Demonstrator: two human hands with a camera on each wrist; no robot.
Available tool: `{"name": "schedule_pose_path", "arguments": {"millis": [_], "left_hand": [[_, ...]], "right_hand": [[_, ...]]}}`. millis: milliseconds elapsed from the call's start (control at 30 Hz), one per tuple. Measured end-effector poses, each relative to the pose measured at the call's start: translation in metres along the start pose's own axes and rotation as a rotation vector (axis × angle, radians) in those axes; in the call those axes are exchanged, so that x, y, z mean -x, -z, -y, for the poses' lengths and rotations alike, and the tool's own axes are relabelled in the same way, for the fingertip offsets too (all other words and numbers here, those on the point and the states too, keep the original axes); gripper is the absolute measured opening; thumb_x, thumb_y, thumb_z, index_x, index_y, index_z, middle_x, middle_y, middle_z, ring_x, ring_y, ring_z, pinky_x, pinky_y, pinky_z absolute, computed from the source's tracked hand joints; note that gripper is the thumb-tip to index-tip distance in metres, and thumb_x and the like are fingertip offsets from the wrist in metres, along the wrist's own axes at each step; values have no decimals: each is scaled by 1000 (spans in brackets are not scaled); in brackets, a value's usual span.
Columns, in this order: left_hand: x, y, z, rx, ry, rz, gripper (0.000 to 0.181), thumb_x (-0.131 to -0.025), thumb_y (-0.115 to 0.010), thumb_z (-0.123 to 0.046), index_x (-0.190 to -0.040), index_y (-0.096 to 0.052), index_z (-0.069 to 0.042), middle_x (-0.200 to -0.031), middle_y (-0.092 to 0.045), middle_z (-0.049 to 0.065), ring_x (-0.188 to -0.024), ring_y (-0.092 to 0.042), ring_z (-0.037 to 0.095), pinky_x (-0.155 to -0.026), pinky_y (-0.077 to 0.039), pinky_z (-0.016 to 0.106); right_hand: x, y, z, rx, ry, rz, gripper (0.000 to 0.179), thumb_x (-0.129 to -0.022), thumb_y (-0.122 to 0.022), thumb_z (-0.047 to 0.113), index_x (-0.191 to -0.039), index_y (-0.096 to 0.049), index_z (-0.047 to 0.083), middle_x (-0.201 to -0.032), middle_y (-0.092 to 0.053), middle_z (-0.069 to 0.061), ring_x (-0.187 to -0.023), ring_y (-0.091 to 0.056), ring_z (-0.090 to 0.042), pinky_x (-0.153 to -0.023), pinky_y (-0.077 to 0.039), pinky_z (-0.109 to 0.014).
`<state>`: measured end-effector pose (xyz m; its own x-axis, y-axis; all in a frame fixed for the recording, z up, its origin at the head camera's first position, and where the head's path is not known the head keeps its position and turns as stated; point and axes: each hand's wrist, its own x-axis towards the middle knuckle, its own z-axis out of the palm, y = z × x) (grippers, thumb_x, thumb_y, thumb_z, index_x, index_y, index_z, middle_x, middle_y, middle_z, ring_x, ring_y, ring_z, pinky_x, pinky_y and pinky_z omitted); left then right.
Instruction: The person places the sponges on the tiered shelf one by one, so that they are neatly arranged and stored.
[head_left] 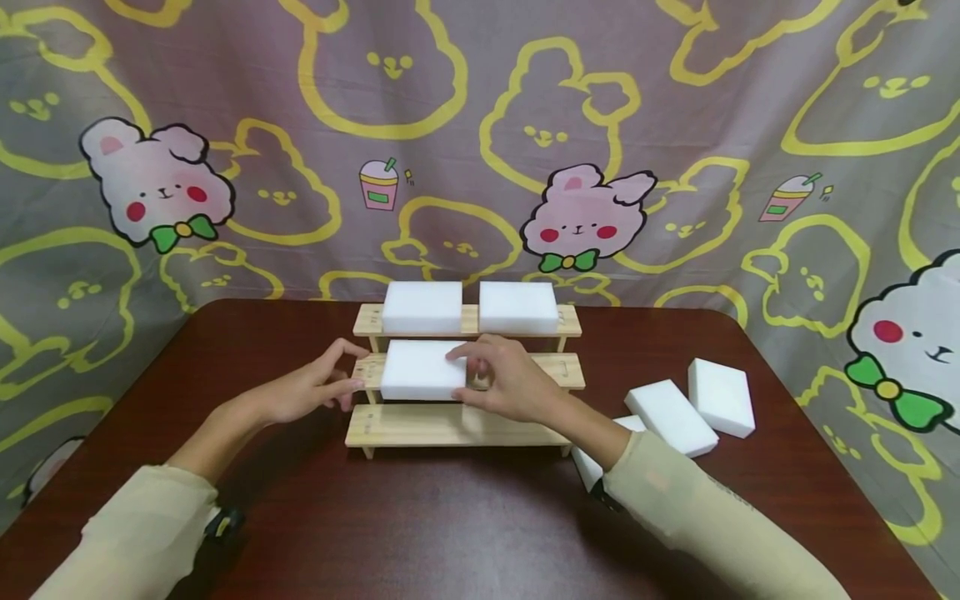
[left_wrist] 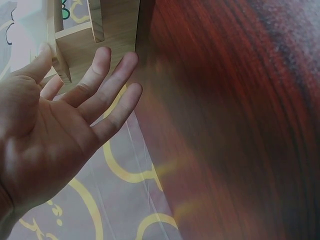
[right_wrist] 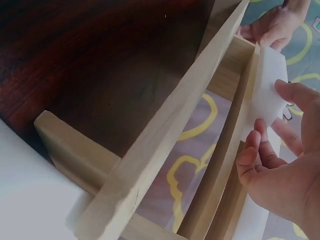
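Note:
A three-tier wooden display rack (head_left: 450,429) stands on the table. On its middle tier lies a white sponge block (head_left: 420,367), left of centre. My right hand (head_left: 510,379) holds this block at its right end, thumb at the front edge and index finger towards the back; the right wrist view shows its other fingers curled beside the block (right_wrist: 270,90). At the left end of the middle tier is my left hand (head_left: 307,390), gripping the shelf end between thumb and index finger. Its other fingers (left_wrist: 117,112) stretch out loosely below. Two more white blocks (head_left: 422,307) sit on the top tier.
Several white blocks (head_left: 671,417) lie on the dark red-brown table (head_left: 450,525) to the right of the rack, one partly hidden under my right forearm. A patterned curtain (head_left: 480,167) with cartoon animals hangs behind and beside the table.

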<state>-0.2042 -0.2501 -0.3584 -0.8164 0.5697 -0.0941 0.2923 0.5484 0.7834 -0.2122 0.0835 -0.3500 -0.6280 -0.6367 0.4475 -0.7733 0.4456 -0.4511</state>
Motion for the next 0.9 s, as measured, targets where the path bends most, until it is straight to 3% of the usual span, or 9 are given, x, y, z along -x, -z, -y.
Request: {"name": "schedule_pose_path", "arguments": {"millis": [267,567,900], "left_hand": [[0,0,0,11,10,-1,46,-111,-51,-16,-145,-22,-2,-82,-63,9,-86,-64,30,-82,-50,48],[0,-1,-1,3,10,3,47,-111,-51,-16,-145,-22,-1,-83,-63,11,-87,-65,30,-82,-50,48],[0,-1,0,12,5,-2,47,-111,-51,-15,-145,-22,-2,-83,-63,11,-86,-64,31,-82,-50,48]], "right_hand": [[-4,-2,-3,-109,-25,-6,38,-82,-87,9,-116,-73,1,-82,-66,-8,-75,-58,-20,-72,-50,-27],[-8,-5,-7,-127,-45,4,36,-84,-86,9,-116,-73,1,-81,-66,-7,-74,-61,-20,-73,-51,-26],[-9,-5,-5,-172,-94,37,33,-87,-84,9,-117,-72,2,-77,-65,2,-68,-56,-5,-68,-50,-24]]}}
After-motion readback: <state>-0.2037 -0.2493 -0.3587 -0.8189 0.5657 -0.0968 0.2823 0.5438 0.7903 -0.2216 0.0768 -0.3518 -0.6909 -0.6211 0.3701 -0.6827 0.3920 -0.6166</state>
